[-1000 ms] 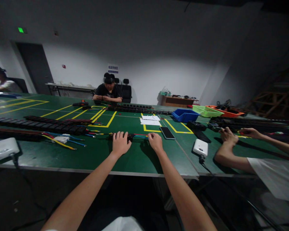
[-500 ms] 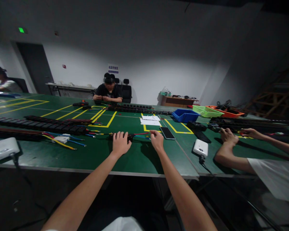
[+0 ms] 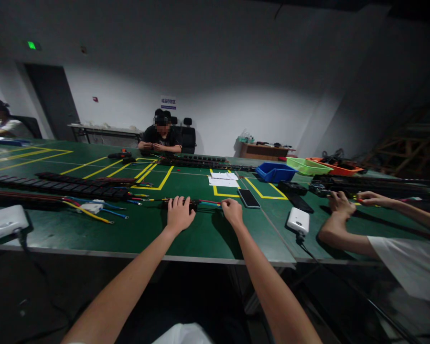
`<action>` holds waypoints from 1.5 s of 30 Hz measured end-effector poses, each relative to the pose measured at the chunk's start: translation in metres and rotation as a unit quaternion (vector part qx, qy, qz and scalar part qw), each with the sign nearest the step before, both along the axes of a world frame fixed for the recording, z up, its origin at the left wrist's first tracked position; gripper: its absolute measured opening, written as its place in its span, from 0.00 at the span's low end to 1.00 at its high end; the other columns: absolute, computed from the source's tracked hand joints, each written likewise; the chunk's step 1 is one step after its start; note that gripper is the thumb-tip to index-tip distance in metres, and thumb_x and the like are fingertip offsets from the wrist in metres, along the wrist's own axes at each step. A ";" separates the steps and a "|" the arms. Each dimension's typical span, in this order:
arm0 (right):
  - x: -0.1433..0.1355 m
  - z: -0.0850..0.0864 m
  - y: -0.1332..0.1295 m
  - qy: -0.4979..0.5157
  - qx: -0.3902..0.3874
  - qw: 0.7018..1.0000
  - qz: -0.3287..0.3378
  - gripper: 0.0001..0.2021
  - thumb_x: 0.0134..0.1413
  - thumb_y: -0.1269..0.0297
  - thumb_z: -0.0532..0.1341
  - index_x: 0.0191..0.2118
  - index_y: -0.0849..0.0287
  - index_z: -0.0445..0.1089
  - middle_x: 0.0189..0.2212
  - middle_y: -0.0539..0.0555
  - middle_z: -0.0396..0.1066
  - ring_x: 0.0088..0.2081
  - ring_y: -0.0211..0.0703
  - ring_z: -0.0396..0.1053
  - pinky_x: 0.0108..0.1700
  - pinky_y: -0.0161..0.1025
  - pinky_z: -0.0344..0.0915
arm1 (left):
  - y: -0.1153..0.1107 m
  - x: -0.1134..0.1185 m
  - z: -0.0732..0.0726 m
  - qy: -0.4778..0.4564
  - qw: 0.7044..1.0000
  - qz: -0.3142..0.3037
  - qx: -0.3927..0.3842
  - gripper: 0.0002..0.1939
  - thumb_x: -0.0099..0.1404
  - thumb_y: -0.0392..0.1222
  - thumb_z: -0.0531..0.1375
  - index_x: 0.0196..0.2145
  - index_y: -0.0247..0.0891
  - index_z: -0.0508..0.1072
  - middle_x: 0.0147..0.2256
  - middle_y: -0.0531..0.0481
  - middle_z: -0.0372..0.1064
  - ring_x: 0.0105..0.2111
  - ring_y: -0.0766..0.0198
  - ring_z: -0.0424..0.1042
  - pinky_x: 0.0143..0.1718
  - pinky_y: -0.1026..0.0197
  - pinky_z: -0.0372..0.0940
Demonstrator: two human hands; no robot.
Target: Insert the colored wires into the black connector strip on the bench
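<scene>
- The wires [image 3: 208, 202] are now running close together into the right hand [image 3: 232, 211], where half a second ago they were fanning apart; this is probably making the bundle easier to control.
- The right hand is pinching near the wires' far ends, its fingertips hiding the tips.
- The left hand [image 3: 179, 212] is lying palm down over the black part [image 3: 193, 205], fingers spread; whether it is gripping or only pressing, I cannot tell.
- The black part is resting on the green table [image 3: 200, 243], mostly hidden under the left hand, with the wires extending to its right.
- A phone [image 3: 249, 198] is lying just beyond the right hand, and papers [image 3: 223, 179] are lying farther back.
- Black chains [image 3: 57, 185] are stretching along the left side, near more loose wire ends.
- Blue [image 3: 275, 172], green [image 3: 309, 166] and orange bins [image 3: 344, 168] are standing at the right rear.
- A co-worker [image 3: 161, 136] is sitting opposite, before the pale wall [image 3: 218, 76]; another's hands [image 3: 340, 203] are working at right.
</scene>
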State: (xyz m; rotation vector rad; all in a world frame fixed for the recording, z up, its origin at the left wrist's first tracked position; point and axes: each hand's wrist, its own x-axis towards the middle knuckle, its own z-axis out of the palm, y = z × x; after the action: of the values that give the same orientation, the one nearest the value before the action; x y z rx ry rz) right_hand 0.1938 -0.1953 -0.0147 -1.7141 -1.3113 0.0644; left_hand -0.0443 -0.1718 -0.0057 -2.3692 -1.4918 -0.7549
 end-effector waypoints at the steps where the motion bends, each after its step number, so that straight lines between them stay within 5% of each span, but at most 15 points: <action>1: 0.000 -0.001 0.000 -0.006 -0.018 1.000 0.000 0.14 0.56 0.64 0.56 0.36 0.56 0.81 0.34 0.56 0.80 0.36 0.48 0.76 0.38 0.37 0.65 | 0.000 0.000 0.000 -0.002 1.000 -0.003 -0.002 0.27 0.68 0.49 0.52 0.61 0.38 0.69 0.59 0.37 0.68 0.62 0.43 0.61 0.66 0.38 0.51; 8: 0.000 -0.002 0.000 -0.020 -0.067 0.998 -0.005 0.15 0.60 0.62 0.56 0.37 0.56 0.81 0.34 0.58 0.80 0.36 0.49 0.75 0.36 0.37 0.64 | 0.000 -0.001 0.001 0.007 1.000 -0.002 -0.004 0.28 0.69 0.50 0.52 0.61 0.36 0.69 0.59 0.36 0.68 0.63 0.43 0.61 0.66 0.38 0.52; 14: 0.001 -0.002 0.004 -0.026 -0.008 0.999 0.023 0.14 0.58 0.63 0.58 0.42 0.59 0.80 0.39 0.58 0.80 0.40 0.47 0.75 0.40 0.37 0.65 | 0.000 -0.001 0.001 0.009 1.000 -0.005 -0.005 0.28 0.70 0.50 0.51 0.62 0.34 0.68 0.59 0.35 0.67 0.63 0.42 0.61 0.66 0.37 0.52; 23: 0.002 -0.006 0.005 -0.011 -0.036 0.999 -0.005 0.10 0.56 0.63 0.58 0.34 0.57 0.78 0.32 0.54 0.79 0.36 0.46 0.75 0.37 0.36 0.64 | 0.001 0.000 -0.003 0.010 1.000 0.003 0.018 0.27 0.68 0.49 0.53 0.61 0.34 0.69 0.59 0.35 0.68 0.62 0.42 0.61 0.65 0.38 0.52; 35: 0.003 -0.004 0.009 0.003 0.108 0.993 0.052 0.15 0.56 0.63 0.57 0.45 0.62 0.76 0.38 0.59 0.78 0.36 0.46 0.73 0.43 0.41 0.69 | 0.000 0.000 -0.001 0.012 1.000 0.005 0.013 0.28 0.68 0.49 0.53 0.61 0.34 0.69 0.58 0.35 0.68 0.62 0.43 0.61 0.65 0.39 0.52; 45: 0.003 -0.005 0.006 -0.032 0.012 0.999 0.005 0.11 0.56 0.65 0.58 0.37 0.59 0.77 0.33 0.55 0.77 0.36 0.45 0.73 0.38 0.37 0.64 | 0.002 0.000 -0.002 0.006 1.000 0.001 0.013 0.28 0.68 0.49 0.53 0.61 0.35 0.69 0.58 0.35 0.68 0.62 0.42 0.61 0.65 0.38 0.52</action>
State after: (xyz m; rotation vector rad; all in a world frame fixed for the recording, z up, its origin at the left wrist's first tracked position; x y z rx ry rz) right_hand 0.1965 -0.1890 -0.0201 -1.7020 -1.3620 0.0003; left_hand -0.0446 -0.1702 -0.0080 -2.3499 -1.4694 -0.7533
